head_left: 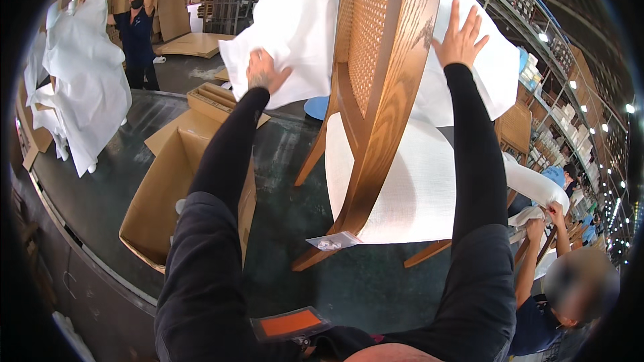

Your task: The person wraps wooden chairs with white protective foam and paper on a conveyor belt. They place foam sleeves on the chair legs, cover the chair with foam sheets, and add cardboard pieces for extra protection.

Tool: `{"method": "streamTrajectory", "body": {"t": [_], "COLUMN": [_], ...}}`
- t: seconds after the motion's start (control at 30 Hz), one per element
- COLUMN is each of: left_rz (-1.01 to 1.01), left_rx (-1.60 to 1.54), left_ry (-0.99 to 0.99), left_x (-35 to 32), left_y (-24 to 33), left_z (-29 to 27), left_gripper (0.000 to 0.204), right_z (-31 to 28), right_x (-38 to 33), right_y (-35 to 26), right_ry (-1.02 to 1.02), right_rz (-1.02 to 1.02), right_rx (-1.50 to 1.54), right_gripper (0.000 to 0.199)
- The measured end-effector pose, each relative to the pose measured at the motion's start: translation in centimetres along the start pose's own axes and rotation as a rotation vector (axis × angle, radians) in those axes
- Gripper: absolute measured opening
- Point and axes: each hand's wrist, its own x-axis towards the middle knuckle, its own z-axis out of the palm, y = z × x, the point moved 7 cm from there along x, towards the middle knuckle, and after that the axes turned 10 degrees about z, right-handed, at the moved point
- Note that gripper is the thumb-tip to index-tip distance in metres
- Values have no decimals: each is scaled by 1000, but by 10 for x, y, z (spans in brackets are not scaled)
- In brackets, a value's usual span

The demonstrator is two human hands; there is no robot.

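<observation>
Brown wooden chair with a woven cane back and a white upholstered seat is standing on the dark green worktop, below and between my fingers. My left fingers are lying half-curled against thin white sheeting; whether they are pinching it, I cannot tell. My right fingers are spreading wide over the sheeting beyond the chair, gripping nothing. An open brown cardboard box is sitting below my left fingers.

And here, against the chair near its foot, a clear plastic packet shows blurred print.
</observation>
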Motion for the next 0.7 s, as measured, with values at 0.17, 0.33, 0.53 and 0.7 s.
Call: {"method": "streamTrajectory", "body": {"t": [0.17,0.33,0.53,0.7], "left_rz": [18,63,135,48], "left_rx": [-354,-232,-635,-792], "left_ry": [142,397,651,829], "left_x": [82,120,104,22], "left_y": [18,-11,-19,7], "left_z": [-62,-141,-272,-381], "left_gripper": [58,40,39,40], "right_z": [26,31,-99,-231], "right_x": [48,63,103,104], "right_y": [-2,27,99,68], "right_ry": [-413,-356,282,275], "right_rz": [133,74,-5,-295], "right_rx": [84,272,431,752], "right_gripper": [107,32,39,23]}}
